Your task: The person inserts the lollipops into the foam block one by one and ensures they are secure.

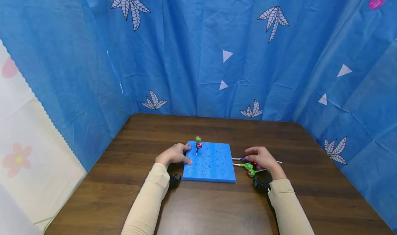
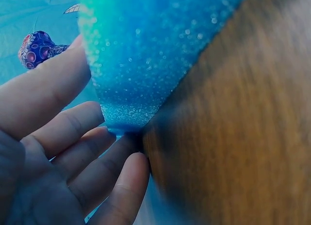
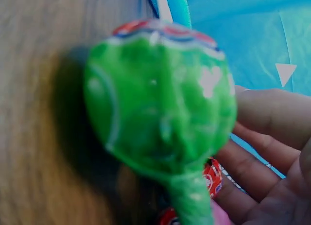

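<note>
A blue foam block (image 1: 214, 166) lies on the table with small holes in its top. Two wrapped lollipops stand near its back left corner: a green-topped lollipop (image 1: 198, 138) and a purple-and-red lollipop (image 1: 199, 145), the nearer one. My left hand (image 1: 174, 155) rests against the block's left edge, thumb on the top face and fingers along the side. Over a small pile of lollipops right of the block is my right hand (image 1: 262, 158), its fingers loosely bent. A green lollipop (image 3: 160, 103) fills the right wrist view in front of that hand; nothing held shows between its fingers.
The pile includes a light-green lollipop (image 1: 248, 166) and a purple lollipop (image 1: 244, 160), white sticks pointing toward the block. A dark wooden table (image 1: 211, 211) carries everything. Blue patterned curtains (image 1: 214, 55) hang behind and beside it.
</note>
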Available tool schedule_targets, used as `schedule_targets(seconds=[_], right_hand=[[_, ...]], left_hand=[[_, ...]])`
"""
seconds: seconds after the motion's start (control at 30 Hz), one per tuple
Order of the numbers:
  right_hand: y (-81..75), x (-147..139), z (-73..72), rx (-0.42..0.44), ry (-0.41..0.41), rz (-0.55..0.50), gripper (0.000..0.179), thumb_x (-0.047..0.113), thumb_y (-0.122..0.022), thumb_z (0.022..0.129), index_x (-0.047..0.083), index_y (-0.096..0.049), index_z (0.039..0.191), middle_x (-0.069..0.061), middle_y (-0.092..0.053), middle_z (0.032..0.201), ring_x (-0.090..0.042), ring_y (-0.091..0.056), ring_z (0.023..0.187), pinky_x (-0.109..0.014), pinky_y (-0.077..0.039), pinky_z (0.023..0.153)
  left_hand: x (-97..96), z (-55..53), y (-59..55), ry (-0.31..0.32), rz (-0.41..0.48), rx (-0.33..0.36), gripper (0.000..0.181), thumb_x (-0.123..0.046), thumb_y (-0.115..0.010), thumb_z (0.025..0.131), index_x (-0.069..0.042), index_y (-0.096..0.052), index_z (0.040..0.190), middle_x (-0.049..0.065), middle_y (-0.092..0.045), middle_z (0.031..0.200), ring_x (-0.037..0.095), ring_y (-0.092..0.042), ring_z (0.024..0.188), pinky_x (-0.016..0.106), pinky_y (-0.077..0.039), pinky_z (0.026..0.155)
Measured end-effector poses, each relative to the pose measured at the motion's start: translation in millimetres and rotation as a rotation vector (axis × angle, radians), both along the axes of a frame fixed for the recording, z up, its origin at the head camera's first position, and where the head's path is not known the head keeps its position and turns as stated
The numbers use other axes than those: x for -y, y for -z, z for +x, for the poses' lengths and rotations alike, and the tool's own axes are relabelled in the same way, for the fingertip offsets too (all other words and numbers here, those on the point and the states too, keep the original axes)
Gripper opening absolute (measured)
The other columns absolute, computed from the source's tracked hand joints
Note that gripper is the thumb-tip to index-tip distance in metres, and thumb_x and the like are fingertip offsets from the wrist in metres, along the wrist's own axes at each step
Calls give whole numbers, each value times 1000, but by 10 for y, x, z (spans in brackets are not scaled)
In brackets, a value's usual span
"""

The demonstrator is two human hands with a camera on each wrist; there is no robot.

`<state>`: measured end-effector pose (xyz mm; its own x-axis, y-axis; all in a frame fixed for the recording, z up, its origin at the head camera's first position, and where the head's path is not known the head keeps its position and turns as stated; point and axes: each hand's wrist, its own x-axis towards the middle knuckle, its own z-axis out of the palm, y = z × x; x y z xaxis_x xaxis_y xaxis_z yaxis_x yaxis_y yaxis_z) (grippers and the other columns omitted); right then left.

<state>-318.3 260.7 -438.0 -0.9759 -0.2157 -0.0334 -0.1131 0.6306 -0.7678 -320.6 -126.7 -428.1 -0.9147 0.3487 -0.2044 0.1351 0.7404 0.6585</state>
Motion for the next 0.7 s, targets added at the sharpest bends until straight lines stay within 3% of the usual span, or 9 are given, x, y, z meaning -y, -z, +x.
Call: schedule_targets(seconds=[0.27, 0.7], right_hand=[[-10, 2, 10, 27, -38, 19, 31, 2, -66, 93, -11, -64, 121, -25, -69, 112, -20, -65, 88, -35, -59, 80], [-1, -12, 3, 8, 10, 55, 21, 0, -68, 91, -6, -69, 111, -18, -70, 101, -21, -61, 82, -31, -54, 72]], left_hand=[[-5, -1, -10, -4, -4, 4, 71, -26, -78, 87, -11, -48, 150, 10, -31, 164, 34, -27, 153, 53, -29, 122], [-14, -6, -11, -9, -11, 5, 71, -28, -78, 87, -12, -47, 150, 9, -31, 164, 33, -27, 153, 53, -29, 122]])
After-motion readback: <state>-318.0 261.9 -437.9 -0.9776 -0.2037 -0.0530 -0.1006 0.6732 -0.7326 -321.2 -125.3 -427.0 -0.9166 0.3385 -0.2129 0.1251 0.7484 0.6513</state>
